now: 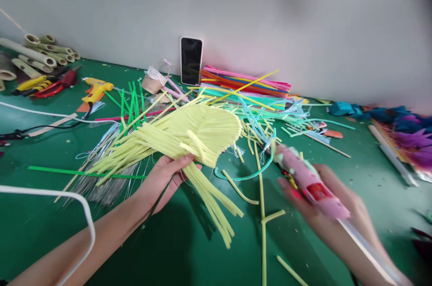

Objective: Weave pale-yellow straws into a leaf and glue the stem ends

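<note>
My left hand is closed on a leaf-shaped piece made of pale yellow-green pipe cleaners, gripping its lower edge between thumb and fingers. Loose strands fan out from the piece to the left and hang down past my fingers. In my right hand is a pink hot glue gun, its nozzle pointing up and left, apart from the leaf shape. A clear glue stick runs out of its back end. A curved teal pipe cleaner lies between the leaf shape and the nozzle.
A smartphone leans on the wall beside bundles of coloured pipe cleaners. At left are a yellow glue gun, pliers, bamboo tubes and metal wires. A white cable loops over my left forearm. Purple pieces lie right.
</note>
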Demonstrator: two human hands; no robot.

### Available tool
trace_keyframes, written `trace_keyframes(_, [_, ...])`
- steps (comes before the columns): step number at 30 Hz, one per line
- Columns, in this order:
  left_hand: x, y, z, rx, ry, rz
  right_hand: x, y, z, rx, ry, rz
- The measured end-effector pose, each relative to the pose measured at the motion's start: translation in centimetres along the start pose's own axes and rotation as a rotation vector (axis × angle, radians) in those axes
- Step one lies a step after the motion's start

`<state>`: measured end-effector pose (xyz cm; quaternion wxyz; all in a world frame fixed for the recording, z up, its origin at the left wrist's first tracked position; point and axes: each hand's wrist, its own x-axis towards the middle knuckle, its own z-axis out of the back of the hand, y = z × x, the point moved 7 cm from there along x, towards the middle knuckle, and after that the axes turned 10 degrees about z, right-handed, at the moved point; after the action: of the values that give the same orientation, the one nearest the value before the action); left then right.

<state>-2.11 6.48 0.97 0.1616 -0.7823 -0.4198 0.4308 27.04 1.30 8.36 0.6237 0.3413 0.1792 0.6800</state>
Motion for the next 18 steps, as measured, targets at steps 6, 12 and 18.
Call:
trace_keyframes(6, [-0.2,-0.2,-0.2,0.014,0.038,-0.023,2.5,-7.7,5.5,-0.766,0.067,-0.049])
trace_keyframes(12, [-0.1,-0.2,-0.1,0.037,0.04,-0.033,1.7,-5.6,4.6,-0.858,0.107,0.122])
trace_keyframes(18, [-0.3,0.0,-0.5,0.033,0.024,-0.012,1.3,6.0,-2.6,-0.047,0.374,0.095])
